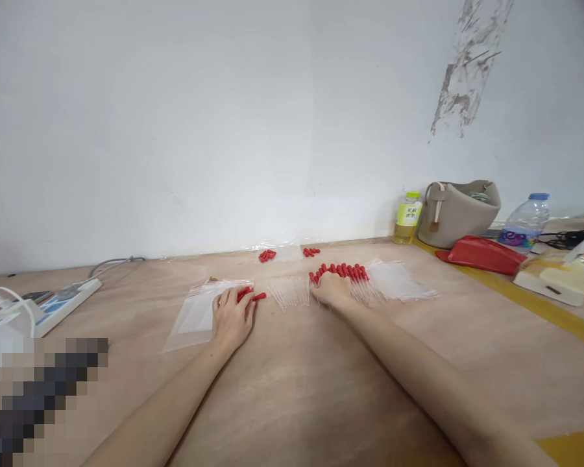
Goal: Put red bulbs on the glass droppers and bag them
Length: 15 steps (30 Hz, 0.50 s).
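Tabletop [282,389], brown-covered, set against a white wall [199,130]. Left hand [232,316]: palm down, fingers bent and close together, over the near right part of the left bag [189,327], which is clear and lies flat with a white sheet showing. Red bulbs [259,296] at its fingertips, one jutting out to the right past the thumb; whether the fingers pinch any, cannot tell. Right hand [333,287]: fingers curled narrow at the left end of the row of droppers [357,272] (grip itself hidden by the knuckles, so a hold cannot be confirmed). Droppers lie side by side, red ends to the far side, clear stems toward the near right. Clear tubes [292,293] lie fanned between the two hands, bare of red ends. Right bag [401,280], also clear, lies flat just right of the droppers. Far side, near the wall: two small groups of red pieces, the left pile [267,255] and the right pile [311,251], well apart from each other. Far right: bottle [407,219] with yellow-green cap, upright beside a grey handbag [460,214]; red pouch [484,255] in front of the handbag. Left edge: white power strip [71,305], cables attached.
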Motion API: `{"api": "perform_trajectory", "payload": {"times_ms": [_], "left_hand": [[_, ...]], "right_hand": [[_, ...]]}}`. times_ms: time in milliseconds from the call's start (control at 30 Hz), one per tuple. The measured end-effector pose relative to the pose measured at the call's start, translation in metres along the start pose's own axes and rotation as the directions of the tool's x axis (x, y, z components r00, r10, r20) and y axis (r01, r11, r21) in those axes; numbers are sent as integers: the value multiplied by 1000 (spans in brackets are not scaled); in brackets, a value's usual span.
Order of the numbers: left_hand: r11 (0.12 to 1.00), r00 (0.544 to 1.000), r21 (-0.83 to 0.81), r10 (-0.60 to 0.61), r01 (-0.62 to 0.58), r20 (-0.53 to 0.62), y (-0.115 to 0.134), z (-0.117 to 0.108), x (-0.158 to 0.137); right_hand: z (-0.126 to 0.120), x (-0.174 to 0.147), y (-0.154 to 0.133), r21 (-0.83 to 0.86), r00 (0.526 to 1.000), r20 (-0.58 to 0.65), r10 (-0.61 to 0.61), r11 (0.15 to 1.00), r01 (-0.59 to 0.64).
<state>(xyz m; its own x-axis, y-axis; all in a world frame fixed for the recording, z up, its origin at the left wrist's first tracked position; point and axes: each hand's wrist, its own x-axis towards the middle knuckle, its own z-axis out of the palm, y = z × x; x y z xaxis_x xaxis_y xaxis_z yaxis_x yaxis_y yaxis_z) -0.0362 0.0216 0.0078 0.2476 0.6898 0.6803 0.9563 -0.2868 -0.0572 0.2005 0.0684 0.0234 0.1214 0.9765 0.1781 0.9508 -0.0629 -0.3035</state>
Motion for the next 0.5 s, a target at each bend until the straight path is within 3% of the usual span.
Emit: {"api": "perform_trajectory", "payload": {"times_ms": [267, 500], "left_hand": [[998, 1000, 63, 9, -10, 14, 1, 13, 5], [999, 997, -45, -7, 11, 77, -1, 15, 6]], "right_hand": [[6, -2, 4, -55, 996, -66, -66, 997, 62], [7, -1, -13, -14, 999, 17, -46, 999, 47]]}}
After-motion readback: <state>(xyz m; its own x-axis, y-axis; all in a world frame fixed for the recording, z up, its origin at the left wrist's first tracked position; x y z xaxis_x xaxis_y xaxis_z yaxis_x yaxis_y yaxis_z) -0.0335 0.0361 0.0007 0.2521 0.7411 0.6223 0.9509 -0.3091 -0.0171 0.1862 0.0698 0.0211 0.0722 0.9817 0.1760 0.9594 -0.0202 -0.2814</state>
